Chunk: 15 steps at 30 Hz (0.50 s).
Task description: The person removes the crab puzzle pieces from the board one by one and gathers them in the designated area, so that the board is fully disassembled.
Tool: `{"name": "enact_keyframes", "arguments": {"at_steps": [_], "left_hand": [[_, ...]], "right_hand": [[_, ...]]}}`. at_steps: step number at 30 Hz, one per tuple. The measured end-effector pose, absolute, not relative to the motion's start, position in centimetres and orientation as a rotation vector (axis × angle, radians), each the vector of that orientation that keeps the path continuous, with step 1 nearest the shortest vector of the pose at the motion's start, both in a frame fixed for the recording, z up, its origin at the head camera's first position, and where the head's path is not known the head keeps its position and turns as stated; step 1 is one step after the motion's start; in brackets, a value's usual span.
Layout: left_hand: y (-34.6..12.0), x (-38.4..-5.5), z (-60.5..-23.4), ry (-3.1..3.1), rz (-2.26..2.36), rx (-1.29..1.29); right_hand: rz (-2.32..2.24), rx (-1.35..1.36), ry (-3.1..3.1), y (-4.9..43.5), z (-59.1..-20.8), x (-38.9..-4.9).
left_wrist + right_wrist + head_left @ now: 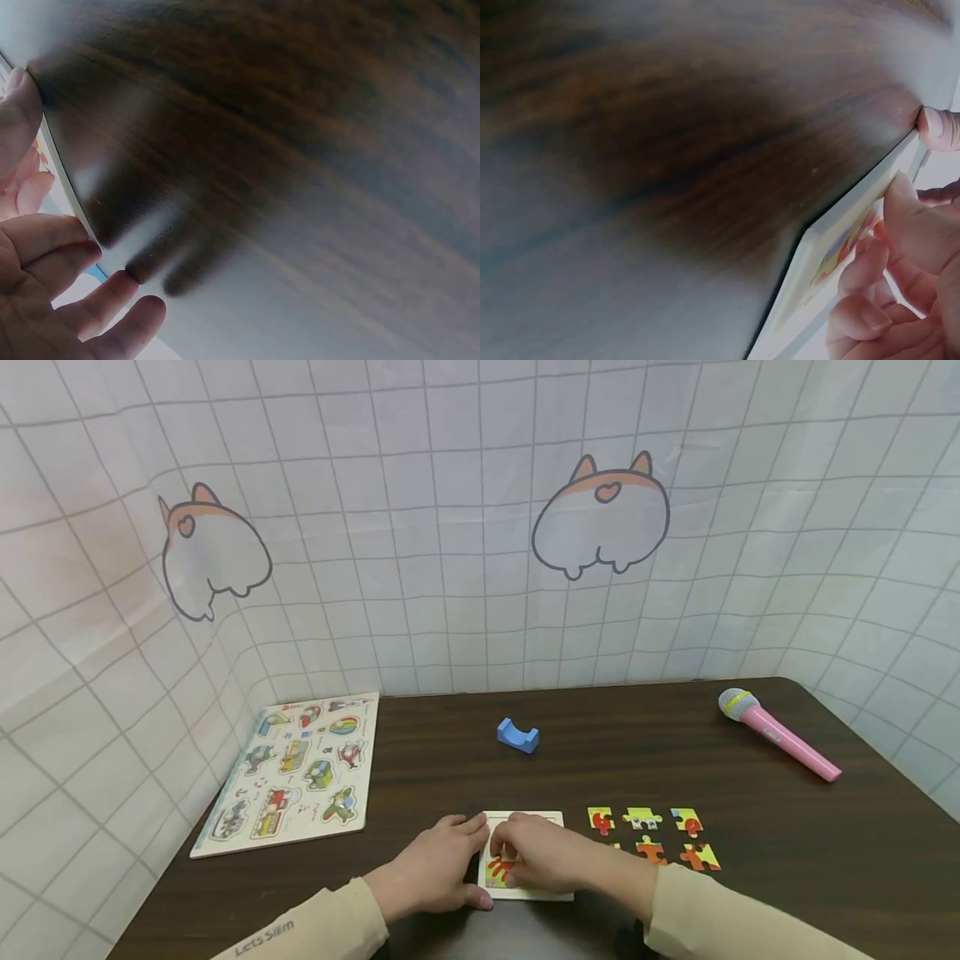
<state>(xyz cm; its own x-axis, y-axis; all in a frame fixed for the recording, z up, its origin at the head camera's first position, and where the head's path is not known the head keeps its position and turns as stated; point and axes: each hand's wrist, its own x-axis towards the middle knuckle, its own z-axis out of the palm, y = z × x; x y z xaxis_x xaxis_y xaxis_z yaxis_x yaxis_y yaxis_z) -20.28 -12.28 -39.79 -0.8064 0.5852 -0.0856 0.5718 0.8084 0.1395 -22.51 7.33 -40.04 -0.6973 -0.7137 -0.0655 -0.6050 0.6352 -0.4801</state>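
left hand (438,867), fingers relaxed, braces jigsaw tray (536,896). right hand (542,855) curled, hold unclear; i'd press corner piece (496,872) flush.

Dark lettering is running along a cream left sleeve (300,927).
The first word is reading "Lets"; the second is starting with "S" and looking like "SiEm", its middle letters staying uncertain. Tiny captions on the vehicle puzzle board (356,777) and a mark on the pink toy microphone (797,747) are remaining too small to read.
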Motion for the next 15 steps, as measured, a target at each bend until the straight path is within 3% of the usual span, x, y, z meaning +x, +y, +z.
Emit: {"name": "enact_keyframes", "arguments": {"at_steps": [15], "left_hand": [[-12.26,-20.33,-39.98,2.871,0.144,0.922]], "right_hand": [[-0.778,-1.044,2.578,7.49,-40.23,-22.6]]}}
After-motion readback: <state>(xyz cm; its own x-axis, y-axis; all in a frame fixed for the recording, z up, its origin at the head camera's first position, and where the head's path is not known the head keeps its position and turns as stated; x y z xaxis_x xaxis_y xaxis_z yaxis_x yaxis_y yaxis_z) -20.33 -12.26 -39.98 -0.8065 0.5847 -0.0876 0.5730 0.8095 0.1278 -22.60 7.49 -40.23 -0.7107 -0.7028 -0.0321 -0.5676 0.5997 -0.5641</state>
